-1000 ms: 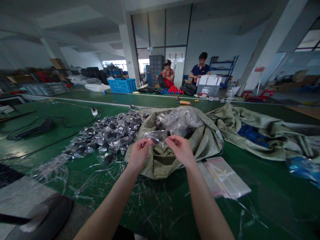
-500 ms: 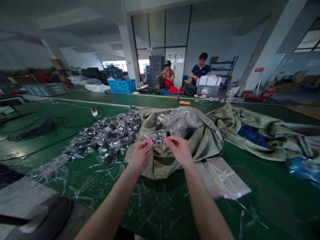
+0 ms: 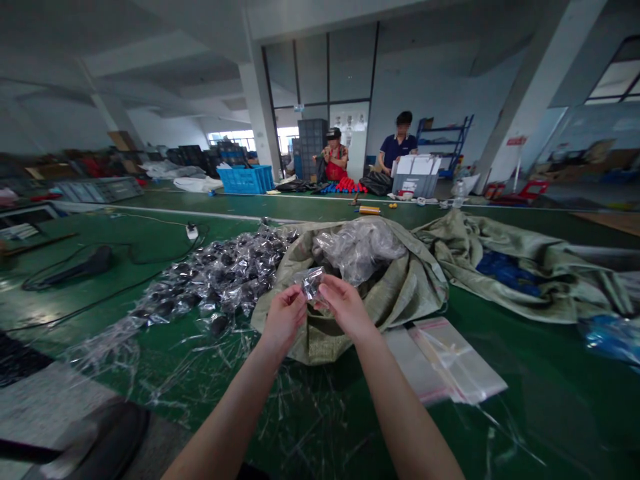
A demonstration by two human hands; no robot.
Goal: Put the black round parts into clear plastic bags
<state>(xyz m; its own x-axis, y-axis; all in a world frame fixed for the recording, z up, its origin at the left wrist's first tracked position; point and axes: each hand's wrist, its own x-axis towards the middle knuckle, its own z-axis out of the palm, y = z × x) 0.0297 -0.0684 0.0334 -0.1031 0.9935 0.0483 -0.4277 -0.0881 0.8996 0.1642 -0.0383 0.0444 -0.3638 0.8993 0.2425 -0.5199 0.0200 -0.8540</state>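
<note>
A small clear plastic bag (image 3: 312, 283) is stretched between my two hands, above the front of an open woven sack (image 3: 327, 343). My left hand (image 3: 286, 312) pinches its left side and my right hand (image 3: 345, 303) grips its right side. Whatever the bag contains is too small and shiny to make out. Crumpled clear plastic bags (image 3: 363, 243) fill the sack's mouth behind my hands. Left of the sack spreads a heap of dark round items in clear wrapping (image 3: 220, 273).
Flat clear bags in a stack (image 3: 450, 360) lie right of the sack. Another woven sack (image 3: 550, 280) with blue contents is further right. Plastic strips litter the green table (image 3: 320, 427) in front. A black cable (image 3: 120, 293) runs at left. Two people work across the table beside a blue crate (image 3: 246, 179).
My hands have come closer together, the right one shifting left. The plastic bag between them is now folded or bunched shorter instead of stretched out.
</note>
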